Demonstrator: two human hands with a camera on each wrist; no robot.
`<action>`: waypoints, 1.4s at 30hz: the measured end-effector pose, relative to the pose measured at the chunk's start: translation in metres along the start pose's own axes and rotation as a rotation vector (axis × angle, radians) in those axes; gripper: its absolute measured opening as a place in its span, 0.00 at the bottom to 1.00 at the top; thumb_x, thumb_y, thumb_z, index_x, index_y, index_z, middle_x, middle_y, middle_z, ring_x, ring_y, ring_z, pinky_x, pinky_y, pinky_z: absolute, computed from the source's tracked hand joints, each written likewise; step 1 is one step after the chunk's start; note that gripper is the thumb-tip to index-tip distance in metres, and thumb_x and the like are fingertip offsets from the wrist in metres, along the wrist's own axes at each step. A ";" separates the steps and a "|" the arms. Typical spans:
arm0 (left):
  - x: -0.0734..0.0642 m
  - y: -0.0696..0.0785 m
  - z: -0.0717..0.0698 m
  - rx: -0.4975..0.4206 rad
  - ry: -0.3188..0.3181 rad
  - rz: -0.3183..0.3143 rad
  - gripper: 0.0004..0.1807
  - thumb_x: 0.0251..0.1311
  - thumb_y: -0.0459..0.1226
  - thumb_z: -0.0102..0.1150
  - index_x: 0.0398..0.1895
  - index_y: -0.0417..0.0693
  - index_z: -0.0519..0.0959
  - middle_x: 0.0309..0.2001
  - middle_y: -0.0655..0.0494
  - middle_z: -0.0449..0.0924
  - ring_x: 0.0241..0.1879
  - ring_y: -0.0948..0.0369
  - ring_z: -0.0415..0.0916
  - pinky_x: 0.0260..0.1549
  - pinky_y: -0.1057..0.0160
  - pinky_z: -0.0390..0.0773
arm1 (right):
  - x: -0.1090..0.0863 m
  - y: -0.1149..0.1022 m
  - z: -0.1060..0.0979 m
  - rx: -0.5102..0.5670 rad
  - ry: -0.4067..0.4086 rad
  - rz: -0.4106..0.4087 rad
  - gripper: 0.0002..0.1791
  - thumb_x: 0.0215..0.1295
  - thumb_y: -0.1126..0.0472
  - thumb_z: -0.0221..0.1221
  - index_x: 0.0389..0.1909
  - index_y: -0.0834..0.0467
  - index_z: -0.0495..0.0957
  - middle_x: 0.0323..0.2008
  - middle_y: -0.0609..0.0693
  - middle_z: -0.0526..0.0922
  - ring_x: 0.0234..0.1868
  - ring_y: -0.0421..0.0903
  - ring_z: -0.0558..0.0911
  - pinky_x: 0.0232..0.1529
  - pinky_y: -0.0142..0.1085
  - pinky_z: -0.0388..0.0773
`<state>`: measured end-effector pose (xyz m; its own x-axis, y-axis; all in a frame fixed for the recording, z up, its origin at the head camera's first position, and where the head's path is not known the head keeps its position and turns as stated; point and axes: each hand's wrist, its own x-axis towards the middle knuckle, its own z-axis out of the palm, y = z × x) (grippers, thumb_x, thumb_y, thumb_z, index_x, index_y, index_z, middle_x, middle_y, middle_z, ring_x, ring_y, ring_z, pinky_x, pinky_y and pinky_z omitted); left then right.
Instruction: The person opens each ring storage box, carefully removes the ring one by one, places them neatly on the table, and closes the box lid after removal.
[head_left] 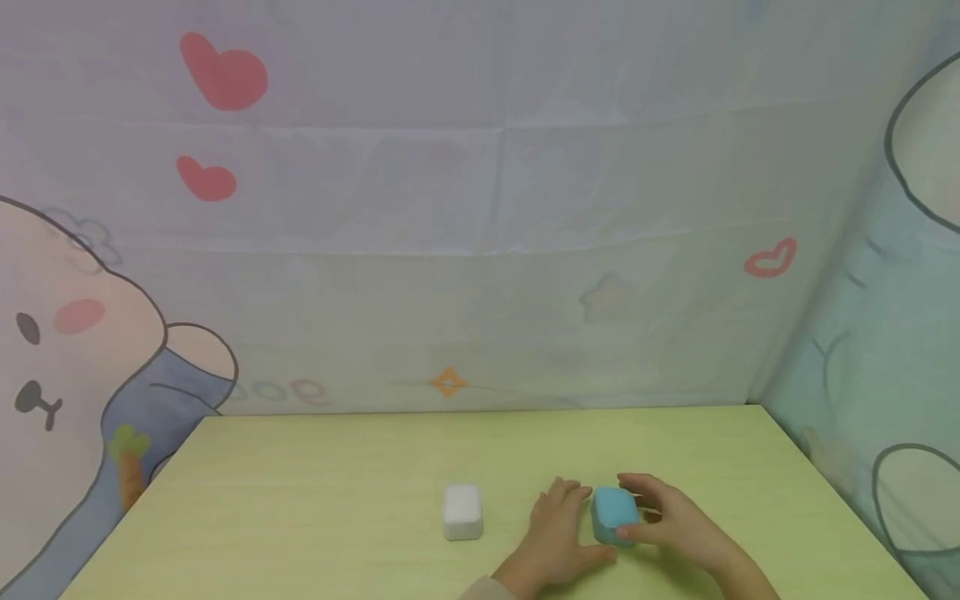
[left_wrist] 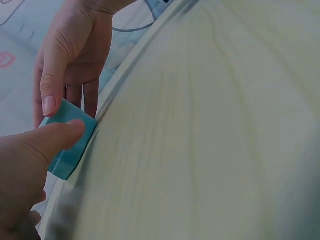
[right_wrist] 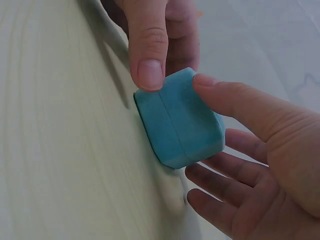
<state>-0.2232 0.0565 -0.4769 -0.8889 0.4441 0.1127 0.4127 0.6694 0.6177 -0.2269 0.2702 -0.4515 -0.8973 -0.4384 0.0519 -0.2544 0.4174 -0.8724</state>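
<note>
Well off the table's far edge (head_left: 337,416), hands (head_left: 555,533) flank a blue block (head_left: 615,508)

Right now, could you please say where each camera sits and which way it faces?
Head: head-worn, facing forward and down at the table, white block and blue block; left hand and right hand show.
Left wrist: faces the blue block from that wrist; left hand near, right hand beyond.
Right wrist: faces the blue block from that wrist; right hand near, left hand beyond.
Wrist views share the blue block and both hands.
</note>
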 end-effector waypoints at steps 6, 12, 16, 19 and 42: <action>0.003 0.000 0.004 -0.022 0.016 -0.005 0.41 0.49 0.55 0.67 0.64 0.46 0.65 0.66 0.48 0.60 0.70 0.44 0.51 0.66 0.37 0.53 | 0.001 0.002 0.001 0.003 -0.011 -0.007 0.40 0.59 0.57 0.64 0.64 0.74 0.57 0.62 0.75 0.64 0.59 0.69 0.71 0.52 0.46 0.78; 0.005 0.000 0.008 -0.018 0.038 -0.008 0.39 0.50 0.54 0.67 0.62 0.46 0.67 0.66 0.46 0.60 0.70 0.43 0.50 0.66 0.37 0.51 | 0.003 0.002 0.002 0.008 -0.010 0.013 0.39 0.58 0.57 0.65 0.64 0.72 0.59 0.60 0.72 0.68 0.58 0.69 0.72 0.51 0.46 0.78; 0.005 -0.001 0.008 -0.036 0.055 -0.021 0.36 0.51 0.53 0.66 0.61 0.47 0.68 0.66 0.46 0.60 0.71 0.43 0.50 0.67 0.37 0.49 | 0.004 0.001 0.004 0.012 -0.001 0.030 0.39 0.56 0.57 0.66 0.64 0.71 0.60 0.61 0.72 0.67 0.59 0.70 0.70 0.52 0.50 0.77; 0.005 -0.002 0.009 -0.055 0.056 -0.027 0.34 0.52 0.53 0.65 0.60 0.47 0.69 0.66 0.46 0.61 0.71 0.43 0.49 0.67 0.37 0.47 | 0.004 0.001 0.004 0.009 0.001 0.040 0.39 0.56 0.57 0.66 0.64 0.70 0.61 0.61 0.71 0.67 0.60 0.71 0.70 0.53 0.53 0.76; 0.002 0.001 0.009 0.024 0.061 -0.027 0.31 0.53 0.51 0.65 0.58 0.46 0.72 0.67 0.43 0.60 0.71 0.39 0.47 0.66 0.35 0.47 | -0.002 0.007 -0.002 0.023 -0.077 0.005 0.42 0.56 0.56 0.66 0.66 0.69 0.57 0.63 0.69 0.67 0.64 0.69 0.66 0.59 0.49 0.71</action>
<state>-0.2225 0.0637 -0.4830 -0.9100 0.3890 0.1435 0.3923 0.6955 0.6020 -0.2277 0.2751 -0.4565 -0.8681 -0.4962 0.0106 -0.2404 0.4016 -0.8837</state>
